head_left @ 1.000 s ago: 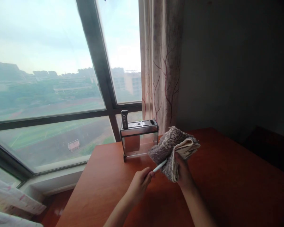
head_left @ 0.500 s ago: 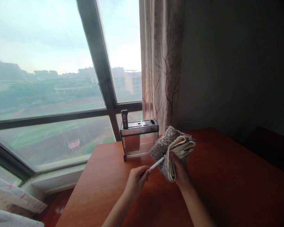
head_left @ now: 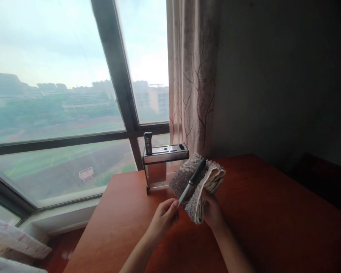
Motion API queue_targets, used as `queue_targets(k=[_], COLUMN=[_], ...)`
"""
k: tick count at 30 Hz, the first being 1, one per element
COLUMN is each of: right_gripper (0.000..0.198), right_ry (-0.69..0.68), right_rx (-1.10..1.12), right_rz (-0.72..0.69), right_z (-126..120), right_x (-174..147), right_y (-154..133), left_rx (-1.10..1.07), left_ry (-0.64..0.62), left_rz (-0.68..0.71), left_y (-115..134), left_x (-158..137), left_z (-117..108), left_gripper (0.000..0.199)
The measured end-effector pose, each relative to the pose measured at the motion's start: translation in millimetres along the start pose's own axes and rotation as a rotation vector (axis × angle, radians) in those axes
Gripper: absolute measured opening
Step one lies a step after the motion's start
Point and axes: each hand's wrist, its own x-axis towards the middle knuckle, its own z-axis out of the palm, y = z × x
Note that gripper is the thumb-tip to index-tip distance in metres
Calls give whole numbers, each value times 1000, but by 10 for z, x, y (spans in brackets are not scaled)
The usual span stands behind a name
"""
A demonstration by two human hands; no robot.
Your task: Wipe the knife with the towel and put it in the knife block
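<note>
Pinched by its blade end in my left hand (head_left: pixel 165 215) is a knife (head_left: pixel 198 172) with a black handle and a narrow metal blade. The handle points up and away, over the top of a folded grey-and-cream cloth (head_left: pixel 184 174). My right hand (head_left: pixel 212 207) is closed on the near right side of that cloth, the thumb along its folded layers and the other fingers hidden under it. Behind and left of the cloth stands a clear-sided knife block (head_left: pixel 166 154) with a slotted top; one black handle (head_left: pixel 148 144) sticks up from its left end.
A reddish-brown wooden table (head_left: pixel 119 216) lies under my hands. Beyond its left edge are a large window (head_left: pixel 59 68) and a low sill (head_left: pixel 65 218). A patterned curtain (head_left: pixel 197 76) hangs behind the block, and a dark wall (head_left: pixel 272 76) is to the right.
The knife's black handle, hidden by the cloth before, now shows on top of it. The cloth and my right hand have shifted a little left and turned.
</note>
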Motion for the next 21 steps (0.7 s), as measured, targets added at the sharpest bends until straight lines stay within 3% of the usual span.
queue_targets(k=[9,16,21], right_gripper=[35,35,44], right_ry=[-30,70,130], right_rx=[79,46,-55], right_rz=[72,-44,-72], right_z=[-40,-75,-114], right_x=[-25,22,85], right_y=[-106,-91,18], left_rx=[155,636,753], left_ry=[-9,112,222], left_rz=[90,316,456], left_y=[70,85,53], left_x=[-35,-73,-81], left_z=[-11,-19,-27], left_gripper=[42,26,21])
